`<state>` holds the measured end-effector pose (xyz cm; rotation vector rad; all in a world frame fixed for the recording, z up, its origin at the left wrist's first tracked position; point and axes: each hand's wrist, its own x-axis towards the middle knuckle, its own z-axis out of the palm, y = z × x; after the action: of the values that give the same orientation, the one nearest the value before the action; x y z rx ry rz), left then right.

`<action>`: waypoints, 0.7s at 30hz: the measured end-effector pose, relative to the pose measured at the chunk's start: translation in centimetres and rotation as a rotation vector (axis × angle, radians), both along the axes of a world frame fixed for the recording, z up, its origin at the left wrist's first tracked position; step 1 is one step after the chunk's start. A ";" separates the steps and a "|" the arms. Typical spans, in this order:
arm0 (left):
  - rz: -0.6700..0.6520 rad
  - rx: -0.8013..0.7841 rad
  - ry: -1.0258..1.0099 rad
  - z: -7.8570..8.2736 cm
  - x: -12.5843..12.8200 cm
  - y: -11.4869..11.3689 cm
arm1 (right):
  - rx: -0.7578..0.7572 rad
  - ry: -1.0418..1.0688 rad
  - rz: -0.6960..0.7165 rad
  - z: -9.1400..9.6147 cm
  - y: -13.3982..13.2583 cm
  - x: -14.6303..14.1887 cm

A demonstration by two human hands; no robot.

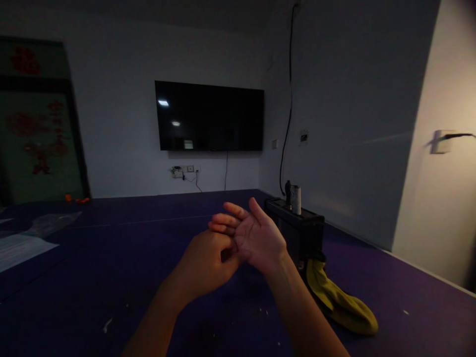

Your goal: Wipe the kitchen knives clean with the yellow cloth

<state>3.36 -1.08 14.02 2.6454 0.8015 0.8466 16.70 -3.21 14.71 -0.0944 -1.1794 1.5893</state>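
Both of my hands meet in front of me, above the dark purple surface. My left hand (pixel 208 255), seen from its back, is closed on the little-finger side of my right hand, with its thumb and fingers against the edge of the palm. Its fingertips are partly hidden. My right hand (pixel 258 238) is turned palm up, its thumb raised and its upper fingers stretched out and apart. Nothing lies on the bare palm.
Just right of my hands stands a black box (pixel 297 225) with a silvery cylinder (pixel 296 200) on top. A yellow cloth item (pixel 340 300) lies beside it. Paper sheets (pixel 24 250) are at left. A television (pixel 210 119) hangs on the far wall; a door (pixel 427 198) is at right.
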 end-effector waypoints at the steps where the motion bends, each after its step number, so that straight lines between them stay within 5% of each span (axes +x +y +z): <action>1: -0.014 -0.004 0.002 0.0 -0.1 0.0 | -0.002 0.001 -0.002 0.0 0.0 0.0; 6: -0.053 -0.038 0.016 0.1 -0.4 -0.1 | -0.021 -0.006 -0.027 -0.1 0.0 -0.1; 13: 0.098 -0.013 0.001 0.0 0.4 -0.3 | -0.046 -0.051 -0.065 -0.1 0.2 -0.2; 21: -0.010 -0.064 0.023 -0.2 -0.2 0.2 | -0.036 -0.019 -0.034 -0.2 0.2 -0.2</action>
<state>3.19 -0.91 13.86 2.6053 0.8067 0.7761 16.53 -2.99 14.47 -0.1525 -1.1581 1.5826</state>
